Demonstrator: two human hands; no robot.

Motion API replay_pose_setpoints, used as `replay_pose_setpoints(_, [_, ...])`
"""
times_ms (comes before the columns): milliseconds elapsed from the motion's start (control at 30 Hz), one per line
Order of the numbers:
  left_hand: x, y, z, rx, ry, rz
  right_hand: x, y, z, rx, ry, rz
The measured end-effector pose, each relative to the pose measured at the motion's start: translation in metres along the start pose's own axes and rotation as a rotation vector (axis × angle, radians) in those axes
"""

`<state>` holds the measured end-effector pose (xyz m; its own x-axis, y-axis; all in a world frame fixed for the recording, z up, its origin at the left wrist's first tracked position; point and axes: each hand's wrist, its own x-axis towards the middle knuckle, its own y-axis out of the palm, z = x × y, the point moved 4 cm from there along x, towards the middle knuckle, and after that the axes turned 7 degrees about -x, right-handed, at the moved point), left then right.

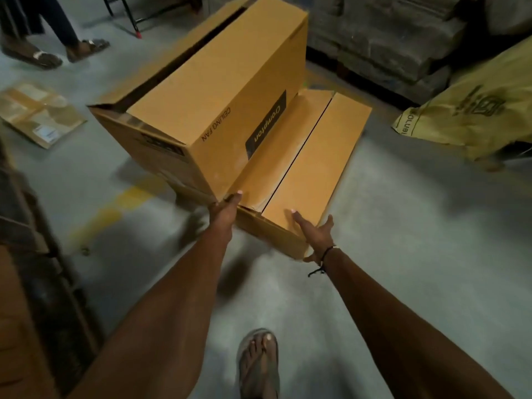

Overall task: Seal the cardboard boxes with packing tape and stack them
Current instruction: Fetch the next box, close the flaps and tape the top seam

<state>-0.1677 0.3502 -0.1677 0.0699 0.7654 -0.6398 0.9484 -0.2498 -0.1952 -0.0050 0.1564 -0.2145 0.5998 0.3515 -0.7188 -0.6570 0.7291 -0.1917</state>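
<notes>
Two cardboard boxes on a warehouse floor, both hands at the near end of the lower one.

From my remote seat I log: a low box (305, 180) lying flat on the grey floor (403, 226), its two top flaps closed with a dark seam between them and no tape that I can see; a taller box (213, 93) marked "Crompton" sits beside it on its left, tilted, its top slit open. Left hand (223, 211) grips the near left corner where the two boxes meet, fingers curled over the edge. Right hand (315, 230) lies spread on the low box's near right corner, fingers straight, thumb apart. A flattened carton (37, 113) lies well to the left; a yellow sack (475, 108) to the right.
</notes>
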Motion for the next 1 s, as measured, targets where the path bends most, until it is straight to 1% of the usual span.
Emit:
replay_pose_setpoints(100, [0.010,0.009,0.003,0.007,0.016,-0.044,0.011,0.001,-0.016,0.029,-0.044,0.029])
replay_pose_setpoints(200, [0.014,0.018,0.005,0.040,0.054,-0.045,0.011,0.000,-0.013,0.089,-0.200,0.055])
replay_pose_setpoints(233, [0.014,0.018,0.005,0.069,0.081,-0.046,0.009,-0.002,-0.012,0.111,-0.222,0.053])
replay_pose_setpoints(300, [0.014,0.019,0.006,0.145,0.137,-0.030,0.003,-0.009,-0.012,0.144,-0.202,0.069])
replay_pose_setpoints(333, [0.012,0.018,0.008,0.181,0.144,-0.002,-0.001,-0.015,-0.014,0.147,-0.191,0.073])
replay_pose_setpoints(400, [0.005,0.021,0.012,0.265,0.099,0.085,-0.005,-0.036,-0.020,0.134,-0.195,0.080])
replay_pose_setpoints(467, [-0.006,0.030,0.017,0.426,0.043,0.222,-0.012,-0.062,-0.027,0.103,-0.223,0.087])
replay_pose_setpoints(533, [-0.023,0.041,0.022,0.568,0.010,0.325,-0.022,-0.089,-0.034,0.052,-0.227,0.083])
replay_pose_setpoints(600, [-0.044,0.052,0.026,0.638,-0.048,0.372,-0.036,-0.115,-0.042,0.002,-0.198,0.098])
replay_pose_setpoints(700, [-0.088,0.071,0.038,0.737,-0.141,0.488,-0.066,-0.154,-0.052,-0.040,-0.180,0.117])
replay_pose_setpoints(733, [-0.105,0.075,0.042,0.742,-0.148,0.501,-0.077,-0.168,-0.057,-0.043,-0.169,0.111])
replay_pose_setpoints(767, [-0.123,0.078,0.045,0.734,-0.126,0.476,-0.089,-0.181,-0.062,-0.039,-0.158,0.100])
replay_pose_setpoints(867, [-0.172,0.084,0.053,0.712,-0.019,0.405,-0.124,-0.218,-0.080,0.011,-0.114,0.066])
replay_pose_setpoints(1000, [-0.237,0.088,0.071,0.687,0.015,0.442,-0.184,-0.264,-0.105,0.052,-0.069,0.000])
